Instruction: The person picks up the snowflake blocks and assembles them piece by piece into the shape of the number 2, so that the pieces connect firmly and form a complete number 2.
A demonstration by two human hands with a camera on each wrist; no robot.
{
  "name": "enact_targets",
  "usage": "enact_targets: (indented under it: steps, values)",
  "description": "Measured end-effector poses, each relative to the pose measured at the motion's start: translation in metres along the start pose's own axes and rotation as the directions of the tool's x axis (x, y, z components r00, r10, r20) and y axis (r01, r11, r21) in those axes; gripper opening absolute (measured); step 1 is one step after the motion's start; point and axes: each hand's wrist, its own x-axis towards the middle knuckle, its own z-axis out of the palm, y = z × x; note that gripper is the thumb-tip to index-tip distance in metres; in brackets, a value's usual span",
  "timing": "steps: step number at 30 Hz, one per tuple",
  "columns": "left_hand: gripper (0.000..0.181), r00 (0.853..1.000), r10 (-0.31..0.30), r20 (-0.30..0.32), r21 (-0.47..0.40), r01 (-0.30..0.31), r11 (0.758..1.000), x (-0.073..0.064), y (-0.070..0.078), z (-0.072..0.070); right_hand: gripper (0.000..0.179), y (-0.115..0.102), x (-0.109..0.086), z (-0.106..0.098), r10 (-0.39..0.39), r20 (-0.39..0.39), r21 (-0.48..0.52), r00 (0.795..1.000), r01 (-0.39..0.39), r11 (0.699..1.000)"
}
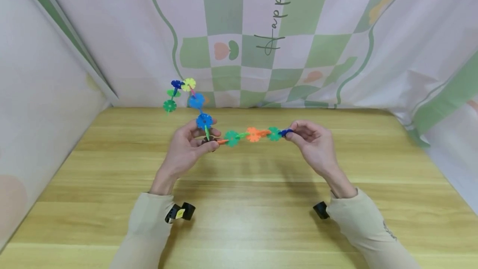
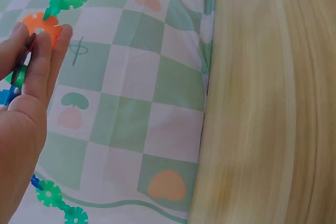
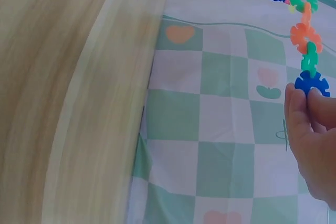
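A chain of interlocking plastic snowflake discs (image 1: pixel 253 134) in green, orange, blue, yellow and pink is held up above the table. My left hand (image 1: pixel 186 146) pinches a dark brown disc (image 2: pixel 21 66) at the bend of the chain, between thumb and fingers. From there one stretch runs level to my right hand (image 1: pixel 313 142), which grips the dark blue disc (image 3: pixel 312 83) at that end. The other stretch rises past two blue discs (image 1: pixel 196 101) to a yellow disc (image 1: pixel 189 84), then turns down to a green disc (image 1: pixel 169 106) at its free end.
Below the hands lies a wooden table (image 1: pixel 246 211). Behind its far edge hangs a green-and-white checked curtain (image 1: pixel 257 20), close to the raised part of the chain. A pale cloth wall (image 1: pixel 41 107) stands at the left. Small black cameras (image 1: pixel 188 211) sit at both wrists.
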Motion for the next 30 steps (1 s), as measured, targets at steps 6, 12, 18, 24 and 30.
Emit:
enact_targets:
  steps: [6,12,18,24,30]
  values:
    - [0.047,1.0,0.02,0.01,-0.007,-0.02,1.0,-0.0006,0.0013,0.0036,0.005,0.0001,0.0004,0.0,-0.023,-0.023,0.006,0.999,0.024,1.0]
    - [0.047,1.0,0.022,0.005,0.006,-0.022,1.0,-0.001,0.0004,0.0044,0.006,-0.0024,-0.0014,0.0034,-0.072,-0.07,0.068,0.995,0.077,0.995]
    - [0.044,0.999,0.036,-0.031,-0.012,-0.036,0.999,-0.0032,0.0038,0.0022,0.009,-0.0062,-0.0017,0.0063,-0.073,-0.05,0.115,0.996,0.078,0.99]
    - [0.044,0.998,0.05,-0.048,0.007,-0.049,0.999,-0.0034,0.0055,0.0018,0.011,-0.0066,-0.001,0.005,-0.015,0.013,0.23,1.0,0.012,0.973]
    - [0.045,0.998,0.049,-0.042,0.005,-0.048,0.999,-0.0016,0.0035,0.003,0.012,-0.0029,-0.0001,0.0026,-0.044,0.008,0.256,0.999,0.04,0.966]
